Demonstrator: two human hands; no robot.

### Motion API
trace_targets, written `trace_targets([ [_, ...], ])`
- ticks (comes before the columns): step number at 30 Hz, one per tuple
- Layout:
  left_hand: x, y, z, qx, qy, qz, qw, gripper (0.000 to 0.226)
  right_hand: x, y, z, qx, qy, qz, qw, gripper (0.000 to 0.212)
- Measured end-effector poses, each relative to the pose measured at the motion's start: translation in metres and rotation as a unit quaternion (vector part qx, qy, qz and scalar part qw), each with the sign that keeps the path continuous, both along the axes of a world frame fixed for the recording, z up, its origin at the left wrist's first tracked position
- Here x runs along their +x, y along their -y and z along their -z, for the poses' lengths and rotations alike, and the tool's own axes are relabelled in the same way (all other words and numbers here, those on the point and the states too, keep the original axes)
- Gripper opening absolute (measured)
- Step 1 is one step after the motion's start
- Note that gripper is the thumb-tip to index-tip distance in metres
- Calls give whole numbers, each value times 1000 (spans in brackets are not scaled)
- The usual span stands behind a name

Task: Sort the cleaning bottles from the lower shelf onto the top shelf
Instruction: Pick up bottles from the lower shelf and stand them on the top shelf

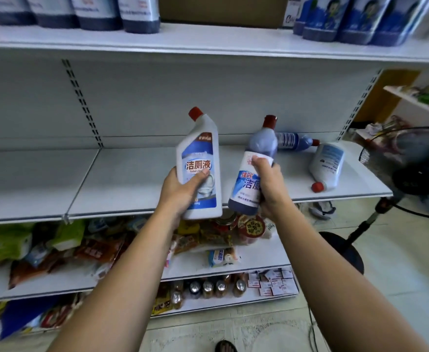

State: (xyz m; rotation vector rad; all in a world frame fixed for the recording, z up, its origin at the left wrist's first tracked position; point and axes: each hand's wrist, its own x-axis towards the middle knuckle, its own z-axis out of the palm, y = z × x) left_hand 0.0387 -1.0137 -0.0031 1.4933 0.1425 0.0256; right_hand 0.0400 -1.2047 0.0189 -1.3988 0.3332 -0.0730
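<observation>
the left hand (182, 190) grips a white toilet cleaner bottle (199, 158) round its lower body, thumb across the label, the bottle upright with its angled neck and red cap leaning to the left. the right hand (269, 185) is wrapped round the middle of a dark blue bottle (263, 144), also upright, red cap on top. both bottles are held in the air in front of the lower shelf (132, 179), just beside each other but apart. behind them, two more bottles lie on their sides on that shelf: a blue lying bottle (293, 141) at the back with its cap pointing right, and a white lying bottle (326, 165) near the right end with its red cap toward the front edge. the top shelf (208, 43) above carries a row of dark blue bottles (93, 13) at the left, a cardboard box (223, 8) in the middle and more blue bottles (348, 20) at the right. snack packets (55, 245) crowd the shelf underneath, and a standing fan (411, 174) is at the right.
</observation>
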Motion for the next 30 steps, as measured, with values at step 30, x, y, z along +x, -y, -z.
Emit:
trace_targets([
  [30, -93, -95, -224, -50, 262, -42, 963, 44, -70, -127, -221, -97, 348, -136, 922, 49],
])
